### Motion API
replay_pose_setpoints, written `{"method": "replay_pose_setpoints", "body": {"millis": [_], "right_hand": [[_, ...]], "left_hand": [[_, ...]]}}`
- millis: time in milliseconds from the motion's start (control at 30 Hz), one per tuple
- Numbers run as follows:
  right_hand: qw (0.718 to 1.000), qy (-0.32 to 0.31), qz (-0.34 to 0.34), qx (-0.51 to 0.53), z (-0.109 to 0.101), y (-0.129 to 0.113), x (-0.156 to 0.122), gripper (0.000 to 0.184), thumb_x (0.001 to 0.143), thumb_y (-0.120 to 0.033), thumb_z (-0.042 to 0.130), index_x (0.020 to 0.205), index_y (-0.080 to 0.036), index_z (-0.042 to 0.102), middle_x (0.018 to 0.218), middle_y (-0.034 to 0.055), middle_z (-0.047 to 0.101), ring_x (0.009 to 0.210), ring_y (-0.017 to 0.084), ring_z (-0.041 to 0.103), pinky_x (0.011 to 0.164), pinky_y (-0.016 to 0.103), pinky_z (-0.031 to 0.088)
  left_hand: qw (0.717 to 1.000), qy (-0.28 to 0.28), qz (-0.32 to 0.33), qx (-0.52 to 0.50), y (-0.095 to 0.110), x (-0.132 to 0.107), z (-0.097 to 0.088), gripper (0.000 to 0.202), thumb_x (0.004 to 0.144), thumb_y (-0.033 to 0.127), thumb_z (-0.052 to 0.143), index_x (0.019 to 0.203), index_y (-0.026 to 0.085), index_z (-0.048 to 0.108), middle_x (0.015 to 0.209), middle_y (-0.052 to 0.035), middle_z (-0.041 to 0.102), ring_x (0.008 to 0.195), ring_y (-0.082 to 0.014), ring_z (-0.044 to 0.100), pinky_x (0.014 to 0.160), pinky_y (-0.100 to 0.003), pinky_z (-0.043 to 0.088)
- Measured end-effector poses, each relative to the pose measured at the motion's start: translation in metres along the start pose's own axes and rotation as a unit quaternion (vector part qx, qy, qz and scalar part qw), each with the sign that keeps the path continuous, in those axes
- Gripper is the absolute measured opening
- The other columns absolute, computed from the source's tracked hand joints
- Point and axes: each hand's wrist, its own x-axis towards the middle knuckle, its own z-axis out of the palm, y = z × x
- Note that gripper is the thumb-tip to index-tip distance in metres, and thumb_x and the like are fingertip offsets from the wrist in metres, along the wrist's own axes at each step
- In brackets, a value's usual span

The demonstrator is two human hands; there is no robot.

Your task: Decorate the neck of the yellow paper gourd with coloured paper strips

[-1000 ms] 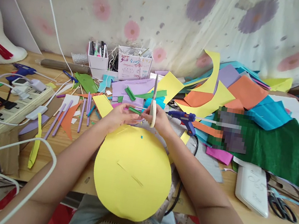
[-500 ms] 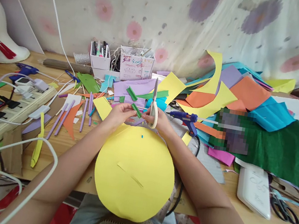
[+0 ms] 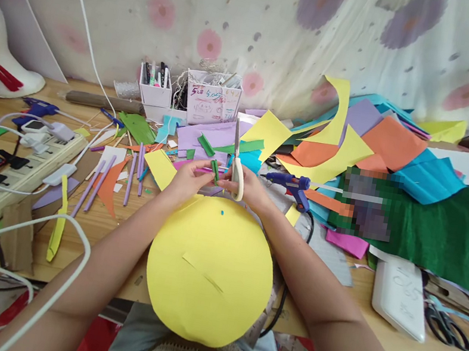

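My left hand (image 3: 189, 180) pinches a small green paper strip (image 3: 215, 170), which stands nearly upright between both hands. My right hand (image 3: 249, 190) also touches the strip with its fingertips while gripping white-handled scissors (image 3: 237, 161), blades pointing up and away. Both hands hover just beyond the far edge of a large yellow paper circle (image 3: 209, 268) that lies on the table edge in front of me.
Coloured paper sheets (image 3: 358, 143) pile at the back right, green crepe (image 3: 445, 237) beside them. A blue glue gun (image 3: 290, 183) lies right of my hands. White boxes (image 3: 211, 99), purple sticks (image 3: 99, 182), a power strip (image 3: 3, 171), cables and black scissors (image 3: 444, 324) surround the area.
The green strip has turned from lying sideways to nearly upright between my fingers. The scissors tilted slightly left. The hands stayed in place.
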Motion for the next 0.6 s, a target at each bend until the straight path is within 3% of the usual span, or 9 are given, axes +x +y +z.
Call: {"method": "replay_pose_setpoints", "body": {"millis": [133,267,433,600], "right_hand": [[1.0,0.016,-0.006,-0.003,0.0018,-0.0028,0.0008,0.044,0.051,-0.041,0.076,0.073,-0.018,0.046,0.067,-0.0021,0.053,0.059,0.01,0.046,0.053,0.026,0.037],[1.0,0.003,-0.009,-0.001,-0.0034,-0.0015,0.0008,0.041,0.054,-0.043,0.074,0.07,-0.017,0.048,0.066,-0.0014,0.054,0.057,0.009,0.045,0.053,0.026,0.036],[0.999,0.004,-0.046,0.014,-0.005,0.0026,0.0009,0.047,0.051,-0.046,0.076,0.078,-0.018,0.05,0.074,-0.0009,0.056,0.06,0.009,0.045,0.055,0.025,0.038],[0.998,0.024,-0.057,0.014,0.0006,0.0022,0.0022,0.051,0.048,-0.048,0.077,0.078,-0.02,0.048,0.071,-0.0026,0.052,0.059,0.009,0.044,0.055,0.025,0.038]], "left_hand": [[0.993,0.003,0.086,0.076,-0.0074,0.0018,-0.0025,0.033,0.063,0.015,0.066,0.097,0.016,0.068,0.1,-0.0043,0.062,0.07,-0.0092,0.059,0.069,-0.025,0.052],[0.972,-0.009,0.159,0.172,-0.0083,0.0002,-0.006,0.047,0.066,0.01,0.06,0.112,0.02,0.063,0.09,-0.002,0.061,0.076,-0.0102,0.059,0.072,-0.023,0.049],[0.961,-0.016,0.178,0.211,-0.0009,-0.0053,-0.0051,0.045,0.065,0.008,0.06,0.108,0.022,0.059,0.08,0.0005,0.062,0.076,-0.0118,0.059,0.077,-0.024,0.048],[0.962,-0.014,0.161,0.221,-0.0018,-0.0046,-0.0054,0.045,0.063,0.01,0.064,0.105,0.022,0.057,0.082,0.0003,0.062,0.073,-0.012,0.06,0.074,-0.025,0.047]]}}
